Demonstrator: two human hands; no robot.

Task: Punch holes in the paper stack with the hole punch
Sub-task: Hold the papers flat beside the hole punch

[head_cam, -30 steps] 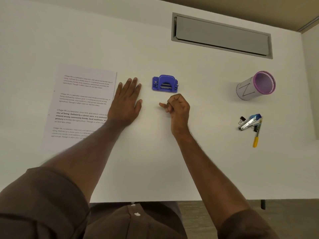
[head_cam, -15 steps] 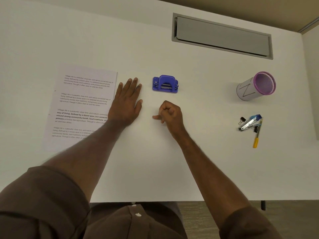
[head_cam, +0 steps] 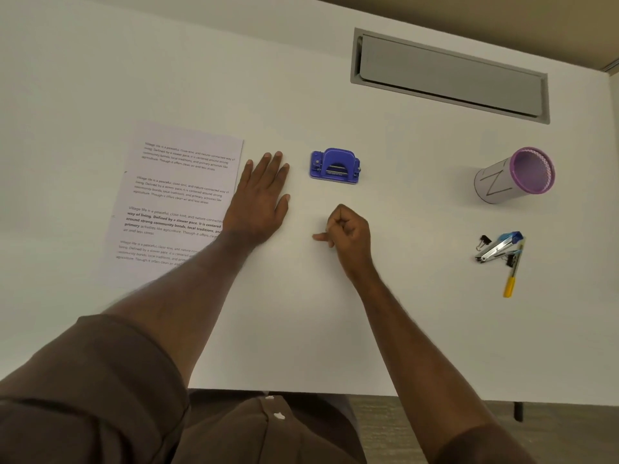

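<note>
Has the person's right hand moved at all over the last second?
Yes. The right hand has drawn back toward the person, away from the blue hole punch, which stayed put; its fingers are curled, holding nothing.

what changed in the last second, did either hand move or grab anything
The right hand drew back toward the person, away from the hole punch, fingers curled, holding nothing. The left hand stayed flat on the table beside the paper stack. Nothing else moved.

Left hand (head_cam: 261, 199) flat, fingers straight — right hand (head_cam: 348, 234) curled, empty.
</note>
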